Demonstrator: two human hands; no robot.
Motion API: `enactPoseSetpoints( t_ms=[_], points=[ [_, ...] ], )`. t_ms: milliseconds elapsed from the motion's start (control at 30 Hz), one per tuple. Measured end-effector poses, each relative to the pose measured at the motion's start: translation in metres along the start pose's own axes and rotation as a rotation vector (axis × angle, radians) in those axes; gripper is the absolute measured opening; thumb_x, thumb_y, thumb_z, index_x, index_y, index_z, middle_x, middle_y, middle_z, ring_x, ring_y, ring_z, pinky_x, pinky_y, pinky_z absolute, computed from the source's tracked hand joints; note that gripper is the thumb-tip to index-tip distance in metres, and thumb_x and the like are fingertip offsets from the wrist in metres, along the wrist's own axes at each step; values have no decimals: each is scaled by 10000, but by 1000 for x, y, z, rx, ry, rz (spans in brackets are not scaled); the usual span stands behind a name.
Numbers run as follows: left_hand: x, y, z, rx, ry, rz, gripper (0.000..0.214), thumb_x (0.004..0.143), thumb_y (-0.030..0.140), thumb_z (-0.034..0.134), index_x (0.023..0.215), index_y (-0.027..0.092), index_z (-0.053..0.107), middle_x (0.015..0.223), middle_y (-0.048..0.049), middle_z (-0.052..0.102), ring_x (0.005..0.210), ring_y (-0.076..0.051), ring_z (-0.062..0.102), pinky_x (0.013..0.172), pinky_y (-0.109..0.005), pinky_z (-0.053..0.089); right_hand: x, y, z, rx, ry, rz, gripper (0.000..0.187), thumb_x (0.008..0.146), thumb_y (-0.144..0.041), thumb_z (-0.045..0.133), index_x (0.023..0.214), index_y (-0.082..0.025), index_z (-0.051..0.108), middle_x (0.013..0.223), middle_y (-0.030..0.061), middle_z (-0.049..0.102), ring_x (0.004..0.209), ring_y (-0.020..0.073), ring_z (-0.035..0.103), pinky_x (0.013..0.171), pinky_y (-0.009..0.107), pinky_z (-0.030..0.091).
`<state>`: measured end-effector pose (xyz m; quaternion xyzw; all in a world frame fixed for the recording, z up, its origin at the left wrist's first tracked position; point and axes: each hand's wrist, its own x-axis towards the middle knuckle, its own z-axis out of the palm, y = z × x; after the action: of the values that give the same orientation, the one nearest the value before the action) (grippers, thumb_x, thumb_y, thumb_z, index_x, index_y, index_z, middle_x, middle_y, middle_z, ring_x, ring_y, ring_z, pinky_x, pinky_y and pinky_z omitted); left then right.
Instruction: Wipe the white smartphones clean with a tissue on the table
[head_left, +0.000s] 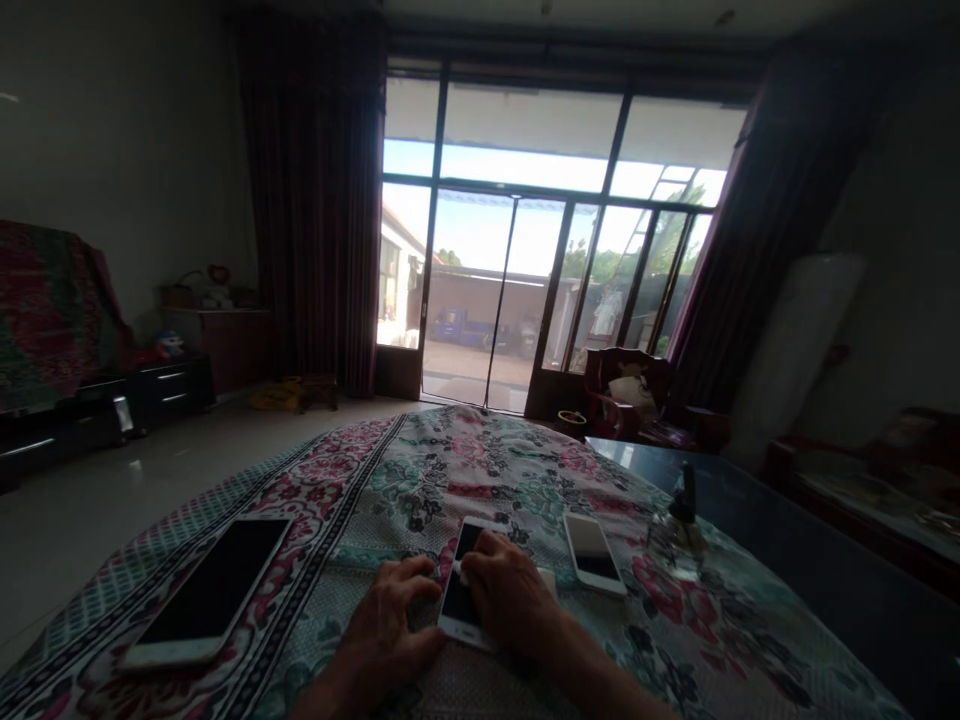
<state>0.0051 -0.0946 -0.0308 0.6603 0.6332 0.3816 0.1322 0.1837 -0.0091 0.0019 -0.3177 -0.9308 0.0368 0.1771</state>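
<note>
head view: left hand (386,618), right hand (510,592) on one of three phones (459,600)

Left hand (382,612): bare, broad back, knuckles in low ridges, thick fingers; nails too small to tell.
Right hand (510,592): bare, same broad back and thick fingers, knuckles faintly raised.
Left forearm (324,700): bare, shadowed, cut off by near frame edge.
Right forearm (600,686): bare, tapering toward wrist, shadowed, cut off by near frame edge.
</note>
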Motion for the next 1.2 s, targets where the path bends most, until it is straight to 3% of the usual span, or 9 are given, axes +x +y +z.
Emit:
enactPoseSetpoints(
  t_ms=[233, 533, 800, 967, 1100, 1200],
  points=[
    [1, 0, 2, 18, -15, 55, 456, 662, 233, 675, 1115, 271, 708, 1237, -53, 652, 1152, -280, 558, 1021, -400, 451, 9, 16, 0, -6, 113, 88, 251, 958, -230, 441, 819, -220, 650, 940, 35, 595, 903, 156, 555, 812, 240, 389],
    [2, 3, 0, 50, -85, 64, 438, 685, 233, 675, 1107, 342, 711, 1271, -17, 632, 1166, -279, 539, 1022, -392, 445, 31, 46, 8, -24, 158, 193, 224, 939, -181, 461, 838, -186, 660, 930, 57, 609, 900, 159, 564, 802, 238, 386],
    [1, 0, 3, 154, -26, 154, 439, 693, 228, 696, 1113, 353, 706, 1244, -18, 653, 1170, -271, 554, 1000, -384, 482, 26, 41, 7, -77, 115, 194, 244, 949, -200, 439, 849, -188, 661, 955, 61, 608, 906, 167, 555, 787, 250, 371],
    [4, -12, 6, 227, -27, 238, 449, 692, 269, 730, 1128, 371, 694, 1216, -23, 668, 1144, -278, 586, 976, -400, 510, 25, 39, 6, -55, 113, 184, 264, 953, -196, 423, 852, -192, 667, 964, 63, 608, 900, 168, 554, 791, 256, 372],
    [11, -20, 0, 281, -92, 302, 459, 701, 345, 737, 1154, 377, 678, 1216, -41, 664, 1154, -310, 578, 981, -456, 499, 24, 39, 7, -27, 129, 186, 253, 946, -176, 430, 873, -200, 671, 986, 60, 608, 930, 166, 550, 808, 247, 376],
    [16, -19, -6, 248, -188, 335, 458, 730, 391, 725, 1183, 401, 653, 1195, -24, 663, 1115, -286, 589, 954, -420, 512, 24, 39, 7, -26, 122, 195, 234, 936, -175, 450, 863, -199, 671, 974, 56, 611, 920, 168, 553, 798, 245, 380]
  ],
)
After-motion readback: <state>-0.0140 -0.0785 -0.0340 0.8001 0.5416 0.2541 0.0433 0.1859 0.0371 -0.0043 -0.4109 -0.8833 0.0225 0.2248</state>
